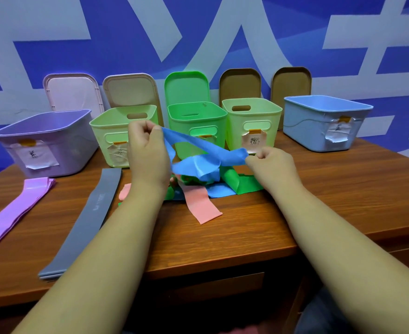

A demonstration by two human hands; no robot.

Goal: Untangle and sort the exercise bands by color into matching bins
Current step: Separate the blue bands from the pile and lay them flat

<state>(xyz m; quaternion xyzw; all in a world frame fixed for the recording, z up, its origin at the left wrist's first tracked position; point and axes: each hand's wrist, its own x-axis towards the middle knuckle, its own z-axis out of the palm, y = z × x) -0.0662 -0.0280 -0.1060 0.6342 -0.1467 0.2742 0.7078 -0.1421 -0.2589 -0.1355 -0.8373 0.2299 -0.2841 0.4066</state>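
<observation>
1. L hand (148, 150): ctr frame, raised above the table (247, 237). Fingers curled, thumb and fingertips pinching one end of the blue band (198, 153).
2. R hand (271, 165): right of ctr, lower than L hand. Fingers curled into a fist, pinching the same blue band farther along.
3. Blue band: held in the air btwn both hands, sloping down from L to R. A crumpled fold hangs below its middle, touching the tangle (198, 186).
4. Tangle: on the table, ctr frame, directly under the hands. Contains a green band (237, 184), a salmon-pink band (201, 206) and a flat blue strip (220, 191). Cannot tell if the strip is part of the held band.
5. Grey band (95, 218): flat on the table, left of ctr, apart from the tangle.
6. Lilac bands (18, 208): stacked flat, lower left.
7. Bins, rear of table, left to right: lilac bin (44, 145), pale green bin (112, 133), green bin (196, 119), yellow-green bin (254, 116), light blue bin (319, 126). All open. Each shows a taped paper label on its front; the green bin's is mostly hidden by the band.
8. Lids lean on the blue-and-white wall (198, 32) behind the bins: pink lid (73, 92), beige lid (131, 90), green lid (186, 88), two brown lids (239, 83).
</observation>
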